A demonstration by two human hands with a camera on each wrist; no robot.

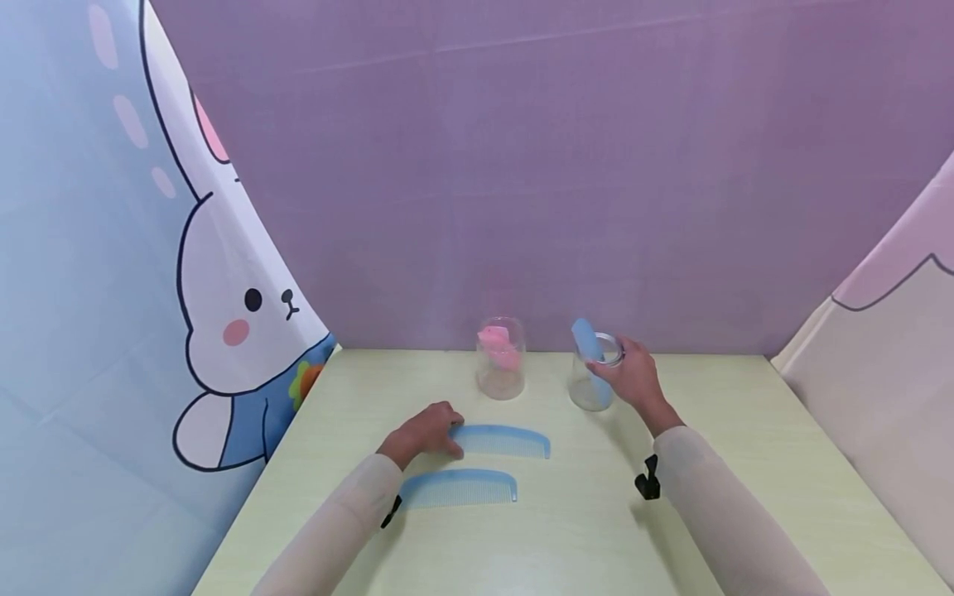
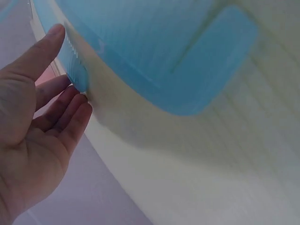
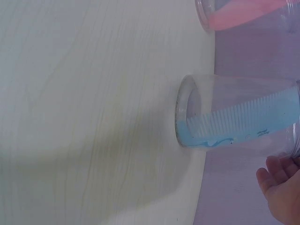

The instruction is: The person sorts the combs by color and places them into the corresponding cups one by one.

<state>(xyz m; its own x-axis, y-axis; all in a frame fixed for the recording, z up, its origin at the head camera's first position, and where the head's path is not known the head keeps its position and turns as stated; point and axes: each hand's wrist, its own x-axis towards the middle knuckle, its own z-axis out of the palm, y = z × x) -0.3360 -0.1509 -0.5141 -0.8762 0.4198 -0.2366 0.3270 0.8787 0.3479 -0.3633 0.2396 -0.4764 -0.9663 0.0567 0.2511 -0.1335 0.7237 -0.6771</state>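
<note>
Fingers, left: the left hand [image 1: 426,430] has thumb and fingers apart, set either side of the far comb's [image 1: 501,440] left end, index by the spine, thumb by the teeth; cannot tell if they clamp it.
Fingers, right: the right hand [image 1: 635,379] grips the right jar [image 1: 585,399] near its rim, thumb on the near-left side, other fingers round the right.
Rabbit cloth: the rabbit cloth [image 1: 249,352] hangs down the left side, blue and white.
Left sleeve: the left sleeve [image 1: 335,526] is pale, black clip [image 1: 391,511] at the wrist.
Near comb: the near comb [image 1: 465,487] is blue, flat on the table [image 1: 566,530], teeth toward the person, left end partly hidden by the sleeve.
Far comb: blue, on the table just beyond the near comb, roughly parallel, apart from it, teeth same way.
Left jar: the left jar [image 1: 501,387] is clear, upright near the back edge; pink item [image 1: 505,358] inside, its exact shape unclear through the wall.
Jarred comb: the jarred comb [image 1: 585,338] is blue, leaning in the right jar, lower end at the base, top sticking out above the rim.
Right jar: clear, base on the table, well apart from the left jar.
Right sleeve: the right sleeve [image 1: 726,517] is pale too.
Back cloth: the back cloth [image 1: 522,165] is plain purple, behind both jars.
Right cloth: the right cloth [image 1: 894,389] is pale with some pink, along the right side.
</note>
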